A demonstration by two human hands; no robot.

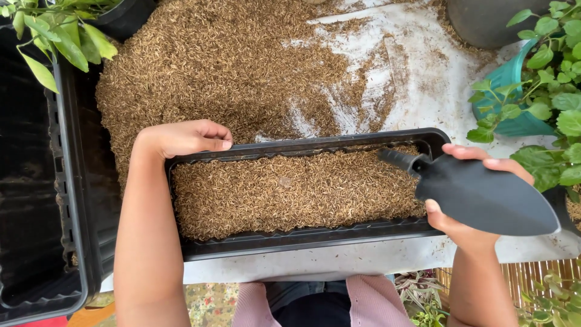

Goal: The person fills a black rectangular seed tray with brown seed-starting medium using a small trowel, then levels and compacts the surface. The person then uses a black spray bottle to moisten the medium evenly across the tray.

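A long black rectangular planter tray (302, 237) lies in front of me, filled level with brown rice husk (290, 191). My left hand (184, 138) grips the tray's far left corner, fingers curled over the rim. My right hand (469, 194) holds a black plastic trowel (478, 192) by its blade at the tray's right end. The trowel's handle points left over the husk and its tip points right.
A big heap of loose husk (224, 60) covers the white sheet (423, 85) beyond the tray. A large black crate (78, 200) stands at the left. A teal pot with a leafy plant (526, 103) and a dark pot (484, 21) sit at the right.
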